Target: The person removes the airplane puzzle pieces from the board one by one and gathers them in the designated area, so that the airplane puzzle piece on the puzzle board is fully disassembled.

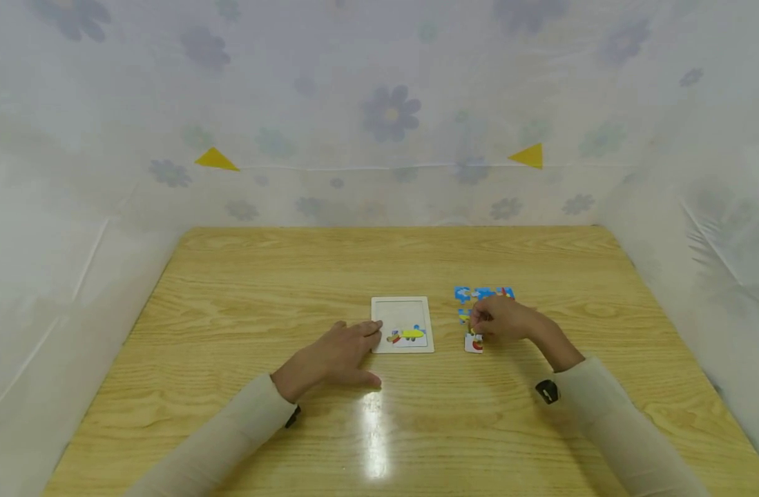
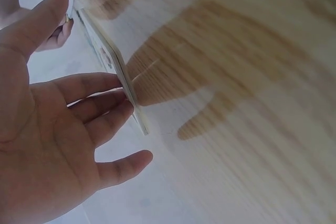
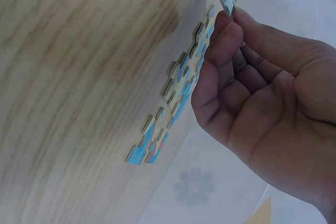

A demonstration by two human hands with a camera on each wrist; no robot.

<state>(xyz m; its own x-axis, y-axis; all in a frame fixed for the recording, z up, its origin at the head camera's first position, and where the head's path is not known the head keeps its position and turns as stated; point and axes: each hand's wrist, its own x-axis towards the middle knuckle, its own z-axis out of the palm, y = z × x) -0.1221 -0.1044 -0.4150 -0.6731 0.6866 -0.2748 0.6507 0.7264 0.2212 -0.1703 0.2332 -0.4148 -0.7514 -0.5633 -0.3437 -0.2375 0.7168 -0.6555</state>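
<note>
A shallow white puzzle tray [image 1: 400, 299] lies mid-table, with joined jigsaw pieces [image 1: 411, 334] showing a yellow shape along its lower part. My left hand [image 1: 338, 353] lies at the tray's left side. Its fingers are extended, and in the left wrist view several fingertips [image 2: 122, 109] touch the tray edge [image 2: 123, 69]. To the right of the tray, my right hand [image 1: 506, 319] pinches a small jigsaw piece [image 3: 228, 2] between thumb and index finger. Loose blue pieces [image 1: 463, 294] lie beyond and partly under that hand. A white-and-red piece [image 1: 474, 344] lies just nearer.
The wood-grain table [image 1: 280, 269] is enclosed by pale flowered sheeting [image 1: 329, 90] at the back and sides. Two yellow triangles [image 1: 527, 157] mark the back sheet. Dark bands or devices [image 1: 547, 391] sit at both wrists.
</note>
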